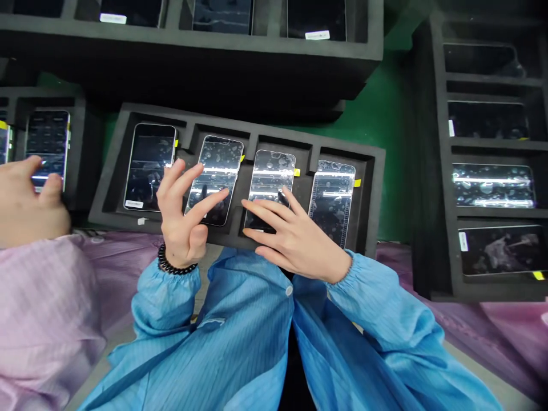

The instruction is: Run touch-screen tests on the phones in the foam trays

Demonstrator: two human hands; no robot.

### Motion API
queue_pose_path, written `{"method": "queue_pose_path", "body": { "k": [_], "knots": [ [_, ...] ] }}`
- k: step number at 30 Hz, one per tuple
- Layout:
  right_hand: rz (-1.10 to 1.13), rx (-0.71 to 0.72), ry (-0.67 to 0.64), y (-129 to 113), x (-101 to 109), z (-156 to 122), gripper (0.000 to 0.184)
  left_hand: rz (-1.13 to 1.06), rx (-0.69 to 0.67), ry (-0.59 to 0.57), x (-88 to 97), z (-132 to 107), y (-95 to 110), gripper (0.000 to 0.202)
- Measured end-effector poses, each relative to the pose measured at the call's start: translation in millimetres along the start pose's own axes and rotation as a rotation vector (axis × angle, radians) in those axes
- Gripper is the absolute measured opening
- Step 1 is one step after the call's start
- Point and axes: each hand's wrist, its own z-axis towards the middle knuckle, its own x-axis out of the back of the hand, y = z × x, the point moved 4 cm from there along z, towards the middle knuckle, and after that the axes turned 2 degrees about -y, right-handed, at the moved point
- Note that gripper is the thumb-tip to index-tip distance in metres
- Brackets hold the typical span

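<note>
A black foam tray lies in front of me, with several smartphones in its separate slots. My left hand is raised over the second smartphone from the left, fingers spread, nothing held. Over the lower part of the third smartphone my right hand stretches its fingers out flat; whether they touch the glass I cannot tell. The leftmost smartphone has a white label at its bottom. At the right end sits another smartphone, partly behind my right wrist. Small yellow tabs stick out beside the phones.
Stacked foam trays with more phones stand at the back. Another foam tray is on the right, and one more on the left. A co-worker's hand in a pink sleeve reaches in at left. Green table surface shows between trays.
</note>
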Motion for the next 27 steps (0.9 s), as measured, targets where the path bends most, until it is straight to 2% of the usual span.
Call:
{"method": "queue_pose_path", "body": {
  "k": [3, 6, 9, 12, 15, 18, 20, 24, 27],
  "knots": [
    [-0.022, -0.054, 0.077, 3.0, 7.3, 3.1, 0.037, -0.022, -0.030, 0.006, -0.3, 0.7, -0.7, 0.067],
    [-0.073, -0.133, 0.088, 7.8, 11.8, 5.7, 0.035, -0.005, -0.025, -0.088, -0.3, 3.9, 0.0, 0.067],
    [-0.079, -0.170, 0.082, 10.2, 16.4, 1.5, 0.034, -0.021, 0.008, -0.175, -1.0, 9.6, 4.0, 0.053],
    [-0.088, -0.249, 0.159, 13.6, 29.7, -20.0, 0.036, -0.018, -0.023, -0.339, -7.9, 15.5, 12.3, 0.042],
    [-0.130, -0.411, 0.196, 21.2, 46.0, -56.9, 0.045, 0.043, -0.105, -0.485, -15.2, 19.3, 20.6, 0.042],
    [-0.168, -0.538, 0.109, 29.0, 55.0, -90.4, 0.066, 0.083, -0.187, -0.559, -17.6, 23.6, 25.9, 0.049],
    [-0.170, -0.568, 0.023, 33.5, 55.6, -101.8, 0.081, 0.093, -0.251, -0.588, -17.5, 28.4, 28.9, 0.051],
    [-0.179, -0.536, -0.074, 41.0, 50.7, -97.8, 0.103, 0.237, -0.350, -0.622, -18.2, 42.1, 35.2, 0.048],
    [-0.189, -0.495, -0.089, 42.4, 47.2, -88.7, 0.108, 0.357, -0.389, -0.651, -20.8, 48.8, 40.8, 0.045]
  ]
}}
